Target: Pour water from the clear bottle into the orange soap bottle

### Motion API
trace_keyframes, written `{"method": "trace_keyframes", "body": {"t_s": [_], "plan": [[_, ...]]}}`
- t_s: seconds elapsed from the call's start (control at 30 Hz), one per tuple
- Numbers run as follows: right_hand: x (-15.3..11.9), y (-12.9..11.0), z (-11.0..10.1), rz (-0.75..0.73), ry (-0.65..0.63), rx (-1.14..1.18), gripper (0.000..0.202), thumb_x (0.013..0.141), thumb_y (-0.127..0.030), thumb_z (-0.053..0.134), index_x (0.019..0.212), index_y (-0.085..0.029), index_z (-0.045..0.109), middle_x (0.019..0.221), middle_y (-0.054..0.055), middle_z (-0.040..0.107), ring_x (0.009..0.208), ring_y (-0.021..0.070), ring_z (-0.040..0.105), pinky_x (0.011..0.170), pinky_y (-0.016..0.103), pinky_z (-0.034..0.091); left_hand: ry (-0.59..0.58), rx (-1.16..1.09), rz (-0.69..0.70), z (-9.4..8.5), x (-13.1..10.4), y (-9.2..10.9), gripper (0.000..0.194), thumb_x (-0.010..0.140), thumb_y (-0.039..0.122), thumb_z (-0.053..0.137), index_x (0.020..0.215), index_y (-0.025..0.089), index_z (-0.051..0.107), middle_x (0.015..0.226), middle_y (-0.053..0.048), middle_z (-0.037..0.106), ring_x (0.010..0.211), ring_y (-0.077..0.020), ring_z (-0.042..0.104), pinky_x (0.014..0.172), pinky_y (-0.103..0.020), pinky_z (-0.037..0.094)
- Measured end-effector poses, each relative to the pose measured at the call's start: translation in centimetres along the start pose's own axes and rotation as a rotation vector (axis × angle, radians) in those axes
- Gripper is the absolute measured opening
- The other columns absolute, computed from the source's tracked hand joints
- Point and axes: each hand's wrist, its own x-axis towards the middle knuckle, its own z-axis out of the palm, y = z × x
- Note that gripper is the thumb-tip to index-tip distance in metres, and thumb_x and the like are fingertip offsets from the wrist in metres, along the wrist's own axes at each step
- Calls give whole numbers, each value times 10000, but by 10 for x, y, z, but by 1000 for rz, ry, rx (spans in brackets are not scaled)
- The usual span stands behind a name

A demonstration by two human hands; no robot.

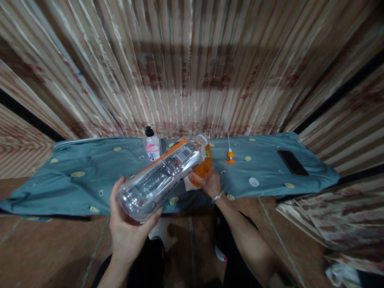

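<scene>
My left hand (132, 222) is wrapped round the base of a large clear plastic bottle (156, 182), which is tilted with its neck up and to the right. The bottle has an orange strip and a barcode label. Its mouth lies over an orange bottle (207, 164), whose top is hidden behind it. Closed round that orange bottle is my right hand (208, 182), with a bracelet at the wrist. Whether any liquid is flowing I cannot tell. An orange pump top (230, 156) with a thin tube lies on the cloth to the right.
A teal cloth (81, 160) with yellow prints covers the narrow table. A small black-capped bottle (152, 146) stands at the back left. A white round cap (253, 182) and a black phone (292, 163) lie at the right. Striped curtains (192, 72) hang close behind.
</scene>
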Motion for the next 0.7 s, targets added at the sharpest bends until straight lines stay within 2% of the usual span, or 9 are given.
{"method": "trace_keyframes", "body": {"t_s": [0.17,0.3,0.47,0.7], "plan": [[0,-2,-1,3,-9,-11,832,741,-511,892,1416,-148,569,1137,154,845,1045,366,830,892,469,684,-3,-4,-15,2,-1,6,1076,600,447,988,1545,183,549,1392,-150,659,1174,-305,728,1008,-397,619],[0,-3,-3,-9,-16,17,826,747,-503,884,1418,-141,565,1136,167,842,1050,375,827,885,482,688,30,-5,-39,3,-2,6,1058,626,473,971,1554,191,549,1454,-152,629,1247,-313,699,1079,-410,584],[0,-1,-2,5,-3,41,820,743,-525,870,1410,-153,572,1139,154,843,1046,361,829,883,463,689,-17,17,5,1,-1,1,1084,609,447,988,1556,175,537,1412,-159,655,1202,-307,722,1020,-389,615],[0,0,1,-21,21,21,810,753,-583,850,1393,-162,587,1150,155,844,1051,355,828,880,462,687,22,-10,-50,5,-1,11,1048,628,468,959,1547,177,546,1413,-147,652,1212,-295,713,1036,-383,605]]}}
